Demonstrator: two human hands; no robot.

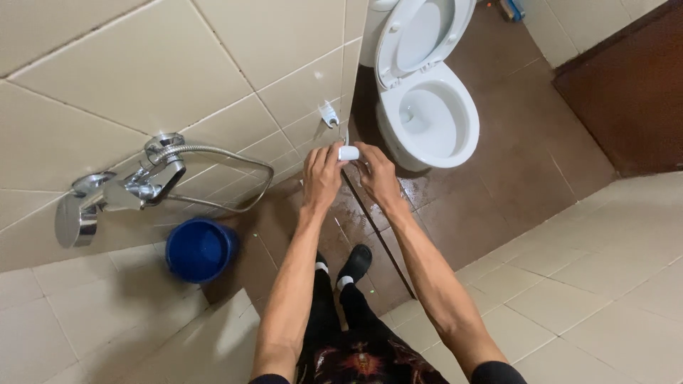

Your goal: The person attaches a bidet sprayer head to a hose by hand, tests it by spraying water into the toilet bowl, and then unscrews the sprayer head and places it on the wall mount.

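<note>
Both my arms reach forward toward the corner of a beige tiled wall. My left hand (322, 174) and my right hand (376, 174) meet around a small white cylindrical object (348, 153), fingers closed on it from both sides. Just above it, a small white fitting (328, 114) with a thin hose sits on the wall. Whether the white object is attached to that hose cannot be told.
A white toilet (427, 107) with its lid up stands beyond my hands on a wet brown tiled floor. A chrome tap with a flexible hose (142, 186) is mounted on the wall at left, above a blue bucket (200, 249). A brown door (626, 92) is at right.
</note>
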